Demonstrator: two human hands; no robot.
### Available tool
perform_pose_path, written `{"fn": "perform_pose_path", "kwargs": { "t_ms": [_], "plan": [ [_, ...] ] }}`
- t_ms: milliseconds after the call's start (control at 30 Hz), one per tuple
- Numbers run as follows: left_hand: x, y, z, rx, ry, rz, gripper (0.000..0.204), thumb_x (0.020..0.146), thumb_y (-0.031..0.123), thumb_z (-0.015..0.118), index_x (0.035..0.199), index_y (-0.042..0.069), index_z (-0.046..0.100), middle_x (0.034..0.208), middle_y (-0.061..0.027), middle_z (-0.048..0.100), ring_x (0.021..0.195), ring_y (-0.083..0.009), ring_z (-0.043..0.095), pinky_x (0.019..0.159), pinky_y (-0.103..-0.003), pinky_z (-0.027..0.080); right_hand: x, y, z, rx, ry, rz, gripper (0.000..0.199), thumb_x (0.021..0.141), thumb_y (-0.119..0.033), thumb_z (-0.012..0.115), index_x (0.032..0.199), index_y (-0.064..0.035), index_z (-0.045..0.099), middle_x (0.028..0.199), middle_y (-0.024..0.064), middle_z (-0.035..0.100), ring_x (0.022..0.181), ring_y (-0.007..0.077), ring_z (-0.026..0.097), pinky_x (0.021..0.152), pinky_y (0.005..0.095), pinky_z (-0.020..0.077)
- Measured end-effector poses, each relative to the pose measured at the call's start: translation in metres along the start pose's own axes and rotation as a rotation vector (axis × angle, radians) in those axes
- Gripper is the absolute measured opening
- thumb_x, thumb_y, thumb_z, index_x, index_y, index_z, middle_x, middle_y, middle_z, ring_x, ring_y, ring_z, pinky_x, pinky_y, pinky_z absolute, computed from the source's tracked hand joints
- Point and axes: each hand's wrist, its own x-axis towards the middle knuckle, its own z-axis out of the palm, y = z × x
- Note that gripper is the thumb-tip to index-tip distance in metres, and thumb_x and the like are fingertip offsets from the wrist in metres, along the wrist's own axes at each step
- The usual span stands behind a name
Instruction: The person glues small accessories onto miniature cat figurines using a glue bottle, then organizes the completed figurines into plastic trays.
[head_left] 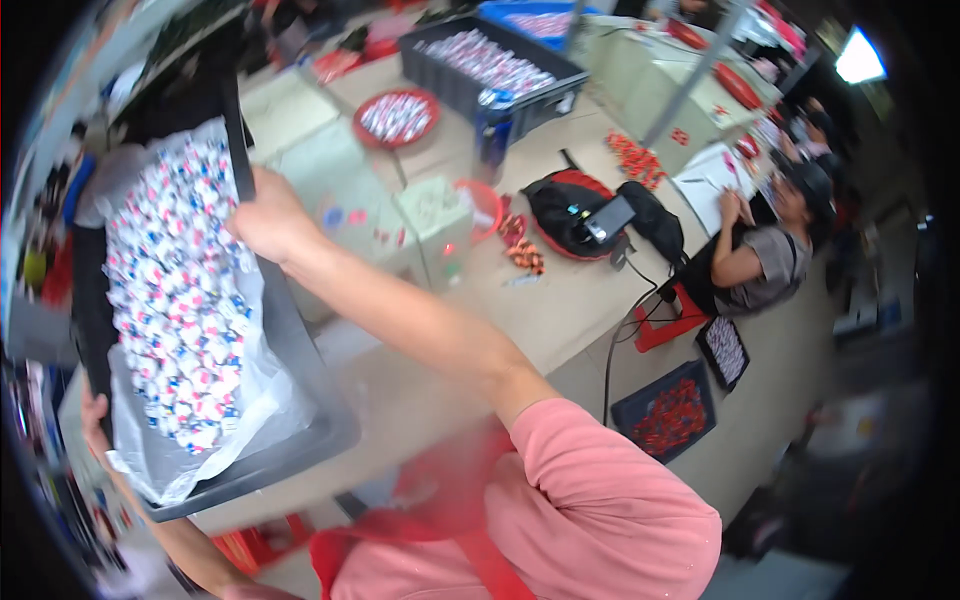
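A large dark plastic crate (312, 375) is tilted at the left of the head view. A clear plastic liner (275, 395) lines it, and a heap of small white pieces (185, 290) with pink and blue marks fills it. My right hand (275, 215) is closed around the crate's right rim, with that arm stretched across the work table. On the crate's opposite side, my left hand (95, 420) grips the edge low down, its fingers partly hidden by the crate.
Beyond stand a red bowl (437, 120) and a grey crate (425, 72) of similar pieces. A black-red bag (550, 225) and blue bottle (492, 140) occupy the table (580, 300). A person (755, 255) sits at right; a dark tray (640, 405) lies on the floor.
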Motion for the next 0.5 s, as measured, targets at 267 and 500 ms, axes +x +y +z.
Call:
{"fn": "perform_pose_path", "kwargs": {
  "t_ms": [267, 500],
  "plan": [
    [-0.276, 0.029, 0.104, 0.130, 0.678, -0.220, 0.067, 0.069, 0.015, 0.049, 0.131, -0.004, 0.033, 0.124, -0.0174, 0.049, 0.108, -0.0252, 0.053, 0.095, -0.034, 0.041, -0.119, 0.009, 0.023, 0.426, -0.500, 0.543, 0.025, 0.057, 0.007, 0.048, 0.080, 0.0054, 0.055, 0.072, 0.0099, 0.059, 0.067, 0.0202, 0.057, 0.063, 0.0316, 0.0448],
    [-0.236, 0.077, 0.091, 0.156, 0.663, -0.336, 0.066, 0.067, 0.016, 0.051, 0.126, -0.009, 0.036, 0.113, -0.0200, 0.055, 0.097, -0.0252, 0.060, 0.088, -0.033, 0.046, -0.126, 0.047, 0.044, 0.362, -0.590, 0.857, 0.028, 0.057, 0.010, 0.046, 0.084, 0.0027, 0.053, 0.073, 0.0052, 0.053, 0.065, 0.0135, 0.052, 0.055, 0.0260, 0.0413]
  ]
}}
